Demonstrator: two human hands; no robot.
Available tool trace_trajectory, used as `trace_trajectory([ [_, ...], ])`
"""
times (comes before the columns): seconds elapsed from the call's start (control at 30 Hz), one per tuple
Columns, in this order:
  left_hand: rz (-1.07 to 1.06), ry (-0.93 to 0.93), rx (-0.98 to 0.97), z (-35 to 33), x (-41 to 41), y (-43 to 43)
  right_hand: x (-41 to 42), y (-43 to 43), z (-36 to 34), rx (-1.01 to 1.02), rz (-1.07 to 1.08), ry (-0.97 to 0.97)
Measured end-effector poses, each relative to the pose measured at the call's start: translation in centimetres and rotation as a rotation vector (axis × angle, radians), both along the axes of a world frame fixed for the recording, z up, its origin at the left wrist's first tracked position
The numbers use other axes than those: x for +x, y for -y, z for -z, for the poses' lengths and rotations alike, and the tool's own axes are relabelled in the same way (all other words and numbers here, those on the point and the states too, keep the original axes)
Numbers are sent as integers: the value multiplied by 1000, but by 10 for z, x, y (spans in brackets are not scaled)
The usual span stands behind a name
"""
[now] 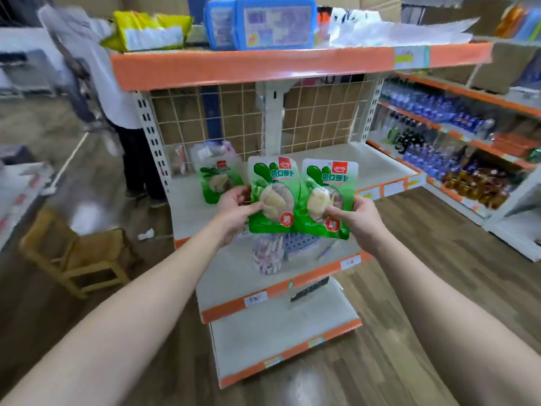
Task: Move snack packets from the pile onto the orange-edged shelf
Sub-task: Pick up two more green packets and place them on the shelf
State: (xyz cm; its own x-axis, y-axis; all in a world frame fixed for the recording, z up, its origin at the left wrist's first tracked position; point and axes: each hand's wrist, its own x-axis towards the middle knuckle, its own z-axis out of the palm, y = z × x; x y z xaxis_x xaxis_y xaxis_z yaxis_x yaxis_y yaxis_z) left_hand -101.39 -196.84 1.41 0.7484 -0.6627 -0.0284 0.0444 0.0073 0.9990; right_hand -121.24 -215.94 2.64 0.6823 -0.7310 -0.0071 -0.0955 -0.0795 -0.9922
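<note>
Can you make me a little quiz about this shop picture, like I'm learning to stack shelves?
1. True or false: the left hand holds the left packet and the right hand holds the right packet.
2. What sits on the top shelf? A. blue boxes B. footballs C. shoes
3. Fill in: you can see ____ green packets in all.

Key: 1 true. 2 A. 3 three: the third packet is on the shelf behind the left hand.
</note>
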Motion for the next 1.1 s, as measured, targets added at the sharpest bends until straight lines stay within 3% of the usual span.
trace_trajectory([
  [0.37,-194,97,106,2,102,-19,142,12,-2,-69,-146,-47],
  [0.73,-349,233,250,16,125,-29,210,27,16,-195,-240,-104],
  [0.93,-274,535,476,27,121,-30,211,38,34,-222,-240,-104],
  [1.1,-244,654,586,34,115,-25,205,42,40,-192,-183,-55],
])
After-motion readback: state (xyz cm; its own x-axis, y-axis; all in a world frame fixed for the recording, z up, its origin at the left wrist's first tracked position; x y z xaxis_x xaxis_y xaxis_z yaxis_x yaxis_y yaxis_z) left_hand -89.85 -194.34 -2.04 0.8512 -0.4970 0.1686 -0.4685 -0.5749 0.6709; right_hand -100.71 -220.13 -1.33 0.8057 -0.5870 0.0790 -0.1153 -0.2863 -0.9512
